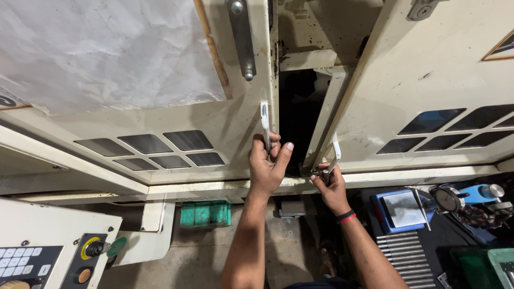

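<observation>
A cream machine enclosure fills the view, with two sliding doors. My left hand (269,163) grips the small metal handle (264,119) at the edge of the left door (235,115). My right hand (329,184) holds the metal handle (334,154) at the edge of the right door (407,85). Between the doors a narrow dark gap (299,115) shows the machine's inside. My right wrist wears a black and red band.
A control panel (48,257) with keys and a yellow-ringed knob sits at lower left. A green crate (205,214) lies under the machine. At right a bench carries a dial gauge (448,199), a blue block (401,210), metal rods (400,251) and a green tray (495,265).
</observation>
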